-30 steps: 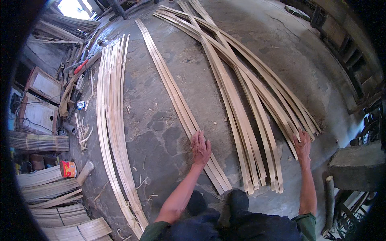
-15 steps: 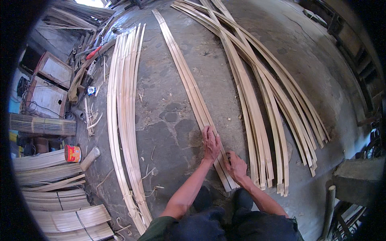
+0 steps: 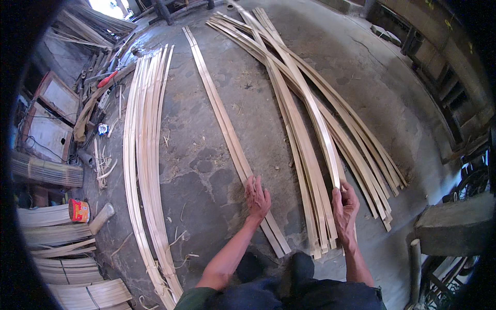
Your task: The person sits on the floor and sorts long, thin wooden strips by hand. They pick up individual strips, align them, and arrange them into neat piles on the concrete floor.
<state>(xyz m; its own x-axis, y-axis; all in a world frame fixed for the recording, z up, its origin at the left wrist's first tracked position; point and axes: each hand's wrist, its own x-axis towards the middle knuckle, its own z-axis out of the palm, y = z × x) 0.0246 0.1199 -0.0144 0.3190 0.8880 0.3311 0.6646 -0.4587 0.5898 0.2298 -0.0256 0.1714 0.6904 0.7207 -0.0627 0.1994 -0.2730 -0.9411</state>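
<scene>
Two long, pale bamboo strips [image 3: 222, 116] lie side by side on the floor in front of me. My left hand [image 3: 257, 200] rests on them near their close end, its fingers laid out flat. Farther right, my right hand [image 3: 346, 206] pinches the near end of a single bamboo strip [image 3: 316, 116] between thumb and fingers. That strip is lifted and catches the light as it runs away over the crossed strips [image 3: 297, 150] on the right.
Another bundle of bamboo strips [image 3: 150, 124] lies to the left. Stacked strips [image 3: 85, 294], a red tub [image 3: 79, 211] and a short round log [image 3: 102, 219] line the left side. A concrete block [image 3: 454, 225] stands at right. Shavings litter the floor [image 3: 206, 170].
My right hand has moved from the middle strips to the right, carrying one strip over the right-hand pile. The middle group is narrower. My left hand stays on it.
</scene>
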